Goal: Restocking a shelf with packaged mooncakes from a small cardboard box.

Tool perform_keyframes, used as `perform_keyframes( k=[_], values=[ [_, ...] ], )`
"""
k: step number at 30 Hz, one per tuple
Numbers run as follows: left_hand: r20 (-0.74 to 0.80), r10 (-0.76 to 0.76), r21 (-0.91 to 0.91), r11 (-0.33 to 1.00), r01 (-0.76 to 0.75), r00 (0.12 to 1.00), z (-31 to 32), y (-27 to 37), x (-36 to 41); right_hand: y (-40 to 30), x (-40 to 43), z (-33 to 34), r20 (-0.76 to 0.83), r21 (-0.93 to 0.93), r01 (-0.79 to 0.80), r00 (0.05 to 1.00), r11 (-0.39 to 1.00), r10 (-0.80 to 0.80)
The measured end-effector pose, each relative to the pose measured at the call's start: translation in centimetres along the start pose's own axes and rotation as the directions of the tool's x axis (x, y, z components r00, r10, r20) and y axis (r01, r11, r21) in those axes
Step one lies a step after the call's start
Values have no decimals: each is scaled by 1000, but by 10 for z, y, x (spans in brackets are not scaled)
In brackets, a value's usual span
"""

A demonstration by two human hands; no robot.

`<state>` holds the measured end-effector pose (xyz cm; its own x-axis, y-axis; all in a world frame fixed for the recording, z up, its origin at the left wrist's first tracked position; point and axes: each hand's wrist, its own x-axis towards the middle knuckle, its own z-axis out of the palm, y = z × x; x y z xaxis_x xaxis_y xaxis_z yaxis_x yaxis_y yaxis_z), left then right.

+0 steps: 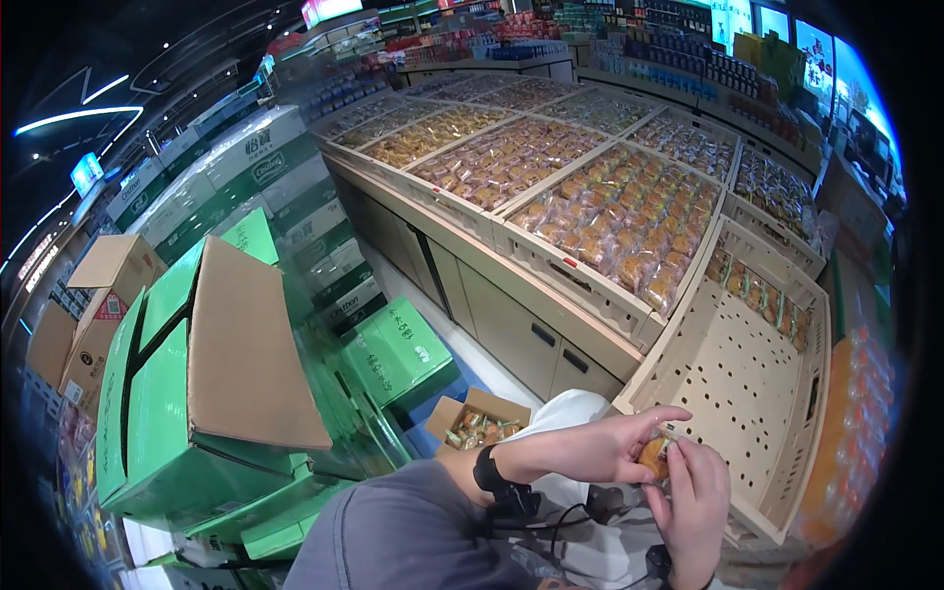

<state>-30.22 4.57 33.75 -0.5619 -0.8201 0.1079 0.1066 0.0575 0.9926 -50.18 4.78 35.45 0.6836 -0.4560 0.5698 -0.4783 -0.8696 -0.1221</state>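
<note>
Between my left hand [627, 447] and my right hand [689, 487] is a small wrapped pastry [654, 457], golden brown, gripped by the fingers of both. The hands are above the near end of a beige perforated plastic crate [737, 391]. A row of wrapped pastries [759, 295] lies along that crate's far end. Left of my forearm stands an open cardboard box [498, 403] holding more wrapped pastries [476, 430]. A black band with a device is on my left wrist, and a cable runs near my lap.
Crates of packaged baked goods [619, 214] cover the display counter [472, 295] ahead. Green cartons [394, 350], one with a raised cardboard flap [254, 354], stand to the left, before stacked white and green water cases [258, 155]. Orange bottles [848, 435] stand at the right.
</note>
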Motion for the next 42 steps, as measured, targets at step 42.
perform_keyframes(
  k=[42],
  values=[
    [-332,412,656,747,-107,849,-17,-18,45,305,183,175,122,-389,-772,499,504,858]
  ],
)
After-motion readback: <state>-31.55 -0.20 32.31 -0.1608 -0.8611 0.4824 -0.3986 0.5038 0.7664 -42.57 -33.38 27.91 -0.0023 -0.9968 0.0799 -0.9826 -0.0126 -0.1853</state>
